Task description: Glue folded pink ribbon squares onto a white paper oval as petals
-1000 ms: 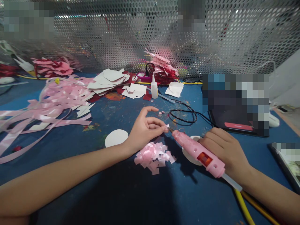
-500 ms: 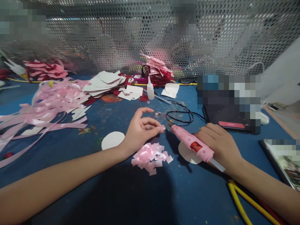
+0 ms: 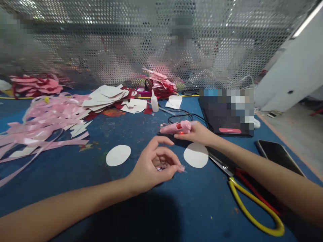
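My left hand (image 3: 153, 166) hovers low over the blue table (image 3: 126, 208), thumb and fingers pinched on a small pink ribbon piece (image 3: 181, 168). A white paper disc (image 3: 196, 155) lies just right of it. My right hand (image 3: 199, 132) is stretched out farther back, wrapped round a pink glue gun (image 3: 175, 127) lying nearly level near the table, nozzle pointing left. A second white disc (image 3: 118, 155) lies to the left. The heap of cut pink pieces is hidden behind my left hand.
Yellow-and-red handled scissors (image 3: 242, 188) lie under my right forearm. A black phone (image 3: 279, 156) is at the right, a dark tablet (image 3: 228, 126) behind it. Pink ribbon strips (image 3: 42, 117), white cut shapes (image 3: 111, 95), a glue bottle (image 3: 154, 102) and a black cord (image 3: 181, 116) fill the back. Perforated metal screen (image 3: 126, 40) behind.
My right hand carried the glue gun away from the ribbon piece, back and left, laying it down level. My left hand drew nearer with the ribbon piece. The view swung right.
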`<state>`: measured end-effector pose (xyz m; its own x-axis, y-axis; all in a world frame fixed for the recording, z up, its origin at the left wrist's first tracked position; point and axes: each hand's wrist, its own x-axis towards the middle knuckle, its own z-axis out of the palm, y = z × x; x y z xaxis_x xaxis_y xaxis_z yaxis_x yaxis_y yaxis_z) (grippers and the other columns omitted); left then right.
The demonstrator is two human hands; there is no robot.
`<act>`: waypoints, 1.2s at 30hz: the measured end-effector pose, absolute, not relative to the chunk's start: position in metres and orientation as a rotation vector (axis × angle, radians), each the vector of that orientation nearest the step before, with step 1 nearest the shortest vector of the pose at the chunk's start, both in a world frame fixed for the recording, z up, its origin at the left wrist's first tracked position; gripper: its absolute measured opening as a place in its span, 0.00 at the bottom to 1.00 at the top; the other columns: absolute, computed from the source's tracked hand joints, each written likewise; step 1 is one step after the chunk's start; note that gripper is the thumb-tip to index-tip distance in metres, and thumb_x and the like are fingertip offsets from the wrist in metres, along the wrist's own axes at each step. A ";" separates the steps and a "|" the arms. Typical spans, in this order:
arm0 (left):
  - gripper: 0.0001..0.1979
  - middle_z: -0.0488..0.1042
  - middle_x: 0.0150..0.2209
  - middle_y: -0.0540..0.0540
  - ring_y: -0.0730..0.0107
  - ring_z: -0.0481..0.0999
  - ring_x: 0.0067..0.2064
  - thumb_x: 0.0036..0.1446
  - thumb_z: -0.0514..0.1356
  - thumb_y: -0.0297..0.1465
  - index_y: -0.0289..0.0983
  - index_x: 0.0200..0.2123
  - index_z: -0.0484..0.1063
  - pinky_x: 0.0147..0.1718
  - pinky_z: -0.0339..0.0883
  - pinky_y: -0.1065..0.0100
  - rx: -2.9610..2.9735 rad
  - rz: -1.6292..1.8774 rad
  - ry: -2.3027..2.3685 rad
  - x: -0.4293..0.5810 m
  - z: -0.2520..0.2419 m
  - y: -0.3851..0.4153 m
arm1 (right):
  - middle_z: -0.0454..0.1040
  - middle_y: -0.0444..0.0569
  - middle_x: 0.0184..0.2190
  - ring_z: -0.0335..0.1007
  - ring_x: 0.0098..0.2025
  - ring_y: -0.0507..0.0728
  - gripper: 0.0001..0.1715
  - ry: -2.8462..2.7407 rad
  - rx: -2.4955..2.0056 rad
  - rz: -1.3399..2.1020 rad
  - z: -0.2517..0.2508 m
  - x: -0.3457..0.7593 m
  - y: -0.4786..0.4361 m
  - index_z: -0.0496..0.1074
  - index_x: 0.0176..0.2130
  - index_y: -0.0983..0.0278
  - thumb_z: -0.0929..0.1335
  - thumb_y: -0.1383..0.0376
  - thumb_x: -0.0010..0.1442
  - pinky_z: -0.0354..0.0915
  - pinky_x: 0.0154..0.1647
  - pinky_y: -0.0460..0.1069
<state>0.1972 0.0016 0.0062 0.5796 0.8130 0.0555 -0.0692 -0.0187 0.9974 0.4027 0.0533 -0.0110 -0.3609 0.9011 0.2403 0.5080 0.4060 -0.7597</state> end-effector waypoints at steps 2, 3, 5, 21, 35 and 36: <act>0.21 0.75 0.26 0.53 0.72 0.77 0.27 0.47 0.64 0.25 0.39 0.40 0.56 0.26 0.68 0.73 1.389 0.761 0.665 0.199 0.007 -0.006 | 0.77 0.42 0.32 0.71 0.37 0.55 0.13 -2.082 -1.162 0.819 -0.008 0.398 0.060 0.75 0.36 0.60 0.68 0.55 0.53 0.66 0.38 0.51; 0.21 0.74 0.26 0.53 0.71 0.77 0.28 0.47 0.65 0.25 0.40 0.40 0.56 0.27 0.69 0.72 1.370 0.747 0.655 0.200 0.007 -0.009 | 0.77 0.42 0.33 0.71 0.38 0.55 0.14 -2.115 -1.162 0.818 -0.007 0.396 0.061 0.74 0.37 0.60 0.67 0.55 0.54 0.66 0.39 0.51; 0.22 0.74 0.27 0.52 0.70 0.77 0.28 0.47 0.64 0.26 0.39 0.41 0.56 0.29 0.69 0.70 1.342 0.725 0.637 0.203 0.007 -0.013 | 0.77 0.43 0.34 0.71 0.38 0.55 0.15 -2.133 -1.210 0.757 -0.005 0.397 0.061 0.74 0.38 0.61 0.68 0.55 0.53 0.66 0.39 0.51; 0.23 0.74 0.27 0.52 0.72 0.77 0.29 0.47 0.65 0.27 0.39 0.43 0.55 0.26 0.67 0.74 1.412 0.750 0.536 0.224 -0.013 -0.048 | 0.72 0.44 0.27 0.65 0.28 0.51 0.06 -1.742 -1.420 0.297 -0.015 0.415 -0.101 0.70 0.32 0.63 0.66 0.63 0.56 0.62 0.30 0.47; 0.25 0.71 0.27 0.54 0.74 0.76 0.27 0.45 0.64 0.23 0.40 0.42 0.53 0.30 0.69 0.71 1.400 0.715 0.498 0.224 -0.015 -0.052 | 0.77 0.44 0.30 0.72 0.31 0.52 0.05 -1.902 -1.337 0.499 -0.012 0.403 -0.121 0.74 0.33 0.60 0.67 0.63 0.56 0.66 0.32 0.47; 0.25 0.71 0.27 0.54 0.74 0.76 0.27 0.45 0.64 0.23 0.40 0.41 0.53 0.30 0.69 0.71 1.399 0.711 0.500 0.224 -0.015 -0.052 | 0.77 0.43 0.29 0.72 0.30 0.52 0.05 -1.904 -1.344 0.498 -0.012 0.403 -0.121 0.74 0.32 0.59 0.67 0.63 0.56 0.66 0.31 0.47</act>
<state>0.2243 -0.0519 -0.0151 0.7003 0.7080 0.0914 -0.1528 0.0236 0.9880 0.4031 -0.1211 -0.0119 -0.1771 0.9213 0.3461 0.6337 0.3758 -0.6761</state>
